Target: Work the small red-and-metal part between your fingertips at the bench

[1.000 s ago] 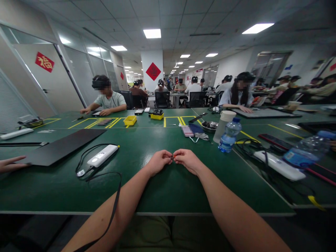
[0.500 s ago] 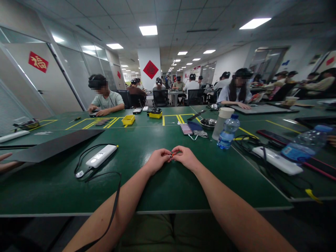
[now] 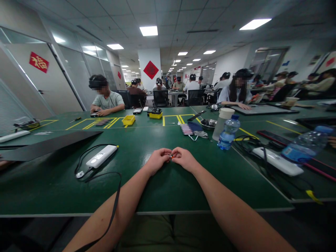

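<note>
Between my two hands, just over the green table, is a tiny object with orange and dark parts; it is too small to name. My left hand pinches it from the left with thumb and forefinger. From the other side my right hand also closes its fingertips on it. The fingertips of both hands nearly meet and cover most of the piece. A black strap hangs over my left forearm.
A white power bank with a black cable lies at left, near a dark panel. Right of my hands stand a blue-labelled bottle and a pale cup. A metal bowl and yellow trays sit farther back. Other people work around.
The small piece has turned slightly between my fingertips, with more orange low on the right side. At far left, another person's hand has moved mostly behind the dark panel.
</note>
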